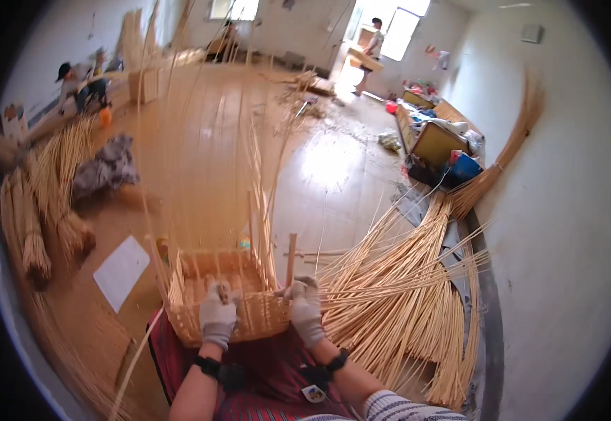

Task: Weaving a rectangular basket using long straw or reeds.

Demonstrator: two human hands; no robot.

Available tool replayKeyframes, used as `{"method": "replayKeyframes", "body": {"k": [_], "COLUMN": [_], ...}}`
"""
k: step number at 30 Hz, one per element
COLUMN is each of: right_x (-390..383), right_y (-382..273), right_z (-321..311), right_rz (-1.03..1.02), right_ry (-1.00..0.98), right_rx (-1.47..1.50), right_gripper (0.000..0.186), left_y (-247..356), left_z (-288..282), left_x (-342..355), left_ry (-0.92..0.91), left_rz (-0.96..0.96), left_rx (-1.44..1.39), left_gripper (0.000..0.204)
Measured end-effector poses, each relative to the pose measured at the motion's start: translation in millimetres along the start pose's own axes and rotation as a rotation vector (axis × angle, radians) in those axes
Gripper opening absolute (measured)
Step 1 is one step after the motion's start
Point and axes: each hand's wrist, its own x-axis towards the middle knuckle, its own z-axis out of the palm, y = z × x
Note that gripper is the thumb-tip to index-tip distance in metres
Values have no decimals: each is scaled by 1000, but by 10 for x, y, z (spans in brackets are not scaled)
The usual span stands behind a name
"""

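Observation:
A half-woven rectangular wicker basket (249,326) rests on my lap, with tall loose canes rising from its sides. My left hand (218,313), in a pale work glove, is closed over the top edge of the near wall. At the basket's near right corner my right hand (307,311), gloved too, has its fingers closed round thin wicker strands (383,292) that stretch off to the right. Just behind that hand stands a flat wooden upright (291,258). The fingertips of both hands are partly hidden.
A large heap of wicker canes (418,309) spreads on the right. More cane bundles (32,238) lie along the left wall, near a grey cloth (109,167). White paper (122,272) lies on the floor. Farther off are a cluttered cabinet (435,144) and other people (84,91).

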Motion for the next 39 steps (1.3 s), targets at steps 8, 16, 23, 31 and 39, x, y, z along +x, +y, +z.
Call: {"method": "replayKeyframes", "body": {"k": [8, 16, 23, 31, 39], "right_x": [340, 248, -51, -751, -905], "right_y": [-558, -378, -211, -228, 333], "right_z": [-94, -20, 109, 2095, 1471], "right_rz": [-533, -853, -425, -869, -708], "right_ry": [-100, 165, 126, -1174, -532], "right_rx": [-784, -1301, -844, -341, -957], "right_gripper": [38, 71, 36, 21, 15], "left_y": [119, 33, -648, -718, -542], "left_z": [510, 726, -538, -1240, -1322], "left_x": [-418, -324, -478, 149, 534], "left_ry": [-52, -11, 232, 237, -428], "left_rz": [645, 637, 796, 151, 245], "left_rx": [594, 833, -61, -1119, -1097], "left_gripper": [70, 72, 19, 39, 74]}}
